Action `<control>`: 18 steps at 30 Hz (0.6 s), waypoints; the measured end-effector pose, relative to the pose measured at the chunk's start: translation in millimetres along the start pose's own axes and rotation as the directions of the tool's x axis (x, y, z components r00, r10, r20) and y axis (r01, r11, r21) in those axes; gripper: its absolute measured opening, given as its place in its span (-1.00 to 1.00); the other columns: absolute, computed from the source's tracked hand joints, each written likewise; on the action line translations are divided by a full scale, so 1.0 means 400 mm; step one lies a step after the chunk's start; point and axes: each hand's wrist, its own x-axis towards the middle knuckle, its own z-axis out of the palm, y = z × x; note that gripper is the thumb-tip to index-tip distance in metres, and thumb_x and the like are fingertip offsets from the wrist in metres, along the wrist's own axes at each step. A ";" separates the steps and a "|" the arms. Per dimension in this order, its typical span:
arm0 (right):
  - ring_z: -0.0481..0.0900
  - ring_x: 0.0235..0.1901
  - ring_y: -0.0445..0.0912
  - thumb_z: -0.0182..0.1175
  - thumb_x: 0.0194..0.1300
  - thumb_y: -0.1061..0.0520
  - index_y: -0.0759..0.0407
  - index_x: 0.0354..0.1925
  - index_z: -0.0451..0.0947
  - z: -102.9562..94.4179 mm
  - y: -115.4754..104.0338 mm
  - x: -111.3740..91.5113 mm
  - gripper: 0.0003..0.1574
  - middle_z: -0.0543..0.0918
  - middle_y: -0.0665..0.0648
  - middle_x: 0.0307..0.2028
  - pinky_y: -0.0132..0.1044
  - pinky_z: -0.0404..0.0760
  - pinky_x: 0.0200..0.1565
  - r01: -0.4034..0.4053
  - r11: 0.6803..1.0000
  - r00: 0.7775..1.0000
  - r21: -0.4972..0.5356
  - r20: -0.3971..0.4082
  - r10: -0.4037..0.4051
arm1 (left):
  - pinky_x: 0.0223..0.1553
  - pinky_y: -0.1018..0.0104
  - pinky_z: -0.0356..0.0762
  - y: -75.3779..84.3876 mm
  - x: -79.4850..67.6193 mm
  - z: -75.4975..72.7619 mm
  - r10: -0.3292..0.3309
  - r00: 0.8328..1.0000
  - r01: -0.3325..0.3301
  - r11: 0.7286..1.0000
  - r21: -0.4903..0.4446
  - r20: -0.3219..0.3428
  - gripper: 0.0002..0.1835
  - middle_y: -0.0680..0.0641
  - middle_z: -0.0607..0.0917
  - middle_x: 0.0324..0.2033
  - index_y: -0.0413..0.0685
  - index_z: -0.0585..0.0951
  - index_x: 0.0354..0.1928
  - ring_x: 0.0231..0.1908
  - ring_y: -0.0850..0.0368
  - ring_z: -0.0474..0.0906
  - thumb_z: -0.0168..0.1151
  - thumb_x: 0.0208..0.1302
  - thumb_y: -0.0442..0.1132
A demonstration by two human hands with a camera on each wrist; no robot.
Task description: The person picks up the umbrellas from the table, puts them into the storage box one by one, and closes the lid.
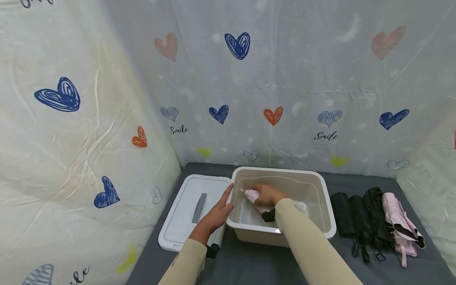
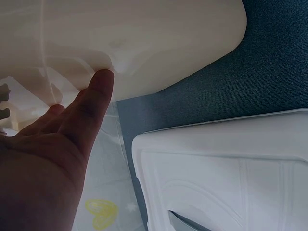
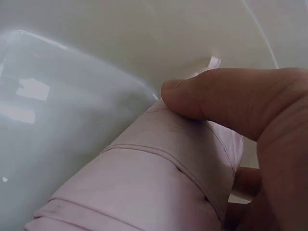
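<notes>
Head view: you work over a beige bin (image 1: 278, 170), which stands on the dark grey surface (image 1: 249, 265), in front of a curtain (image 1: 278, 79) printed with hearts.
Pink umbrella (image 1: 252, 195): it is folded and lies at a slant inside the bin, near the left wall. Whether it touches the bottom, I cannot tell.
Right hand (image 1: 268, 194): it grips this umbrella; the right wrist view shows your thumb on top of the pink cloth and your other fingers bent at its side.
Left hand (image 1: 216, 215): your fingers are stretched and touch the left side of the bin.
White lid (image 1: 178, 221): it lies on the surface just beside the bin, at left, and carries a grey strip (image 1: 199, 208).
Row at right: three black umbrellas (image 1: 360, 217) and a second pink one (image 1: 396, 211) lie side by side, folded, their straps pointing towards you.
</notes>
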 end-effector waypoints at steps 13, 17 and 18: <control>0.45 -0.13 -0.01 0.38 0.04 0.15 -0.06 0.18 0.52 0.016 0.012 0.016 -0.32 0.59 0.04 -0.04 -0.09 0.44 -0.06 -0.052 0.995 0.999 -0.091 0.009 0.053 | 0.25 -0.23 0.23 0.005 -0.003 0.000 0.011 1.000 -0.011 1.000 -0.003 -0.011 -0.26 -0.14 -0.03 0.52 0.46 -0.16 0.52 0.40 -0.19 0.14 -0.19 0.40 -0.20; 0.45 -0.15 0.00 0.38 0.04 0.13 -0.06 0.17 0.53 0.024 0.013 0.021 -0.33 0.59 0.05 -0.07 -0.10 0.44 -0.10 -0.057 0.995 0.998 -0.086 0.016 0.059 | 0.25 -0.19 0.25 0.000 -0.007 0.000 0.008 1.000 -0.008 1.000 -0.006 -0.008 -0.26 -0.13 -0.02 0.52 0.45 -0.16 0.52 0.38 -0.17 0.17 -0.18 0.40 -0.20; 0.45 -0.15 0.00 0.38 0.03 0.14 -0.06 0.17 0.53 0.025 0.012 0.022 -0.33 0.60 0.05 -0.07 -0.10 0.44 -0.09 -0.052 0.994 0.998 -0.092 0.015 0.054 | 0.23 -0.20 0.26 -0.001 -0.008 0.000 0.013 1.000 -0.014 1.000 -0.005 -0.008 -0.26 -0.15 -0.02 0.52 0.43 -0.16 0.52 0.37 -0.18 0.18 -0.18 0.40 -0.21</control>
